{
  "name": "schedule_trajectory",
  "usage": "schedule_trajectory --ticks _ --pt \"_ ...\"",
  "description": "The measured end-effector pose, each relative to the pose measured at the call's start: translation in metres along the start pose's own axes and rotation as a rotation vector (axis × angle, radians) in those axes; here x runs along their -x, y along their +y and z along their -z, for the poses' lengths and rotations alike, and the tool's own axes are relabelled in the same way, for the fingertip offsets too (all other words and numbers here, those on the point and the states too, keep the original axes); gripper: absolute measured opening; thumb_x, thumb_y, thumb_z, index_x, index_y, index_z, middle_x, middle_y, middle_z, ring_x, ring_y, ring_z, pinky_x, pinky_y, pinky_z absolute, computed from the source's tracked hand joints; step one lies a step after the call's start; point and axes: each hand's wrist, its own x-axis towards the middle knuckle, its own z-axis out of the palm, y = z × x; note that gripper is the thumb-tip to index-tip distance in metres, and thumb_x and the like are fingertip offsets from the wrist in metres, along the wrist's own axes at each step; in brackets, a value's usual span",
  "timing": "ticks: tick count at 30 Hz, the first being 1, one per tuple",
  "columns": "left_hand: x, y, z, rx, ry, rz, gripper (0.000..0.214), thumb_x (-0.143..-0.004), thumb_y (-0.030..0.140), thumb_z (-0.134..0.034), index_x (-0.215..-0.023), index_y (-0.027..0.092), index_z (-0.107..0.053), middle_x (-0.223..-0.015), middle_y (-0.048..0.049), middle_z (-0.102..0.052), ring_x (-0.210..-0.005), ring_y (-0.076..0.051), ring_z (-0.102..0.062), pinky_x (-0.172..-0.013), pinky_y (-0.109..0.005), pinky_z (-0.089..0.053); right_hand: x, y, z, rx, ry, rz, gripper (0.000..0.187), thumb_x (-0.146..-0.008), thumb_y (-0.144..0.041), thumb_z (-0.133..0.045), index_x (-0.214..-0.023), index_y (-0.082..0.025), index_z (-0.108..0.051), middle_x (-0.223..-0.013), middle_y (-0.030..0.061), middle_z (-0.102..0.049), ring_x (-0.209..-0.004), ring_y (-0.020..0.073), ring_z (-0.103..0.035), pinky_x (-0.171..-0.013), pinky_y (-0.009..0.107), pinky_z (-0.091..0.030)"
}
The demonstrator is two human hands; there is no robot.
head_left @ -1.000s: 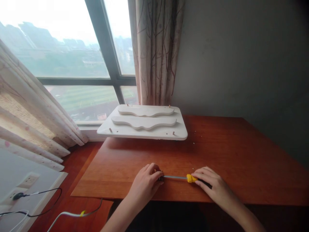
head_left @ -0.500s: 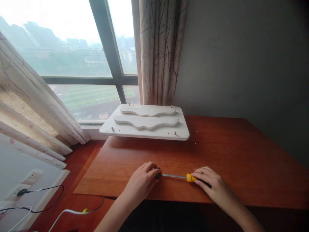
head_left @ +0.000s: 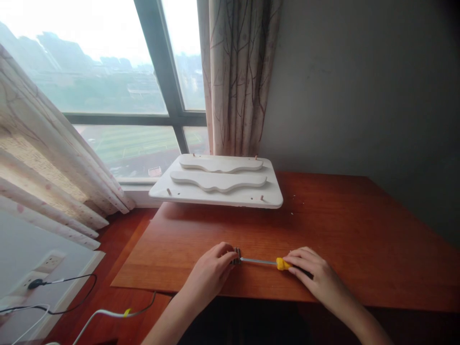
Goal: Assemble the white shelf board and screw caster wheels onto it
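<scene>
Near the table's front edge, my left hand [head_left: 214,268] has its fingers closed on a few small dark screws [head_left: 236,255]. Their ridged threads show past the fingertips; the rest is hidden under the hand. My right hand [head_left: 313,269] is wrapped round the yellow and black handle of a screwdriver [head_left: 259,261]. Its metal shaft lies level, close above the tabletop, and points left. The tip is at the screws, seemingly touching them.
On the brown wooden table [head_left: 345,230], a white board [head_left: 230,197] bears two wavy white pieces [head_left: 219,182] and several wooden dowels. Small white crumbs lie right of it. Window and curtains [head_left: 237,81] stand behind; cables [head_left: 104,312] run at lower left.
The screwdriver has shifted slightly left, so its tip now meets the screws. More of the screws shows beyond my left fingertips. The board has stayed put.
</scene>
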Motion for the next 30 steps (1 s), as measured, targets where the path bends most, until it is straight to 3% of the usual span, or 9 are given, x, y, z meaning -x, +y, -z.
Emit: schedule_trajectory --ticks 10,21,25,30 --pt "-0.004 0.000 -0.003 -0.109 -0.029 -0.028 0.020 -0.094 0.015 -0.061 -0.110 0.023 -0.070 -0.113 -0.0070 -0.069 -0.099 -0.022 -0.068 -0.085 -0.033 -0.057 -0.002 -0.004 0.001 -0.007 0.002 0.022 0.024 -0.099 -0.019 -0.058 -0.111 -0.028 -0.077 -0.107 0.0059 -0.072 -0.100 0.0202 -0.067 -0.090 0.032 -0.055" --pt "-0.005 -0.005 0.000 -0.216 -0.015 -0.041 0.021 -0.098 0.019 -0.055 -0.107 0.025 -0.073 -0.107 -0.0057 -0.069 -0.092 -0.020 -0.067 -0.080 -0.032 -0.056 -0.012 -0.012 -0.007 -0.021 -0.015 0.033 0.023 -0.099 -0.017 -0.059 -0.110 -0.025 -0.077 -0.105 0.0061 -0.072 -0.099 0.0204 -0.065 -0.090 0.032 -0.054" --pt "0.000 -0.025 0.013 -0.299 0.004 0.013 0.024 -0.099 0.018 -0.051 -0.108 0.025 -0.072 -0.110 -0.0059 -0.070 -0.095 -0.021 -0.068 -0.082 -0.032 -0.056 -0.040 -0.026 -0.024 -0.024 -0.022 0.028 0.021 -0.097 -0.015 -0.061 -0.110 -0.024 -0.077 -0.105 0.0056 -0.072 -0.098 0.0204 -0.064 -0.090 0.032 -0.053" --pt "0.003 -0.069 0.044 -0.352 0.063 0.107 0.028 -0.101 0.023 -0.047 -0.111 0.024 -0.073 -0.115 -0.0065 -0.071 -0.097 -0.021 -0.069 -0.083 -0.031 -0.056 -0.105 -0.053 -0.061 -0.012 -0.027 0.084 0.018 -0.095 -0.017 -0.065 -0.105 -0.025 -0.078 -0.102 0.0034 -0.074 -0.096 0.0204 -0.063 -0.089 0.032 -0.052"
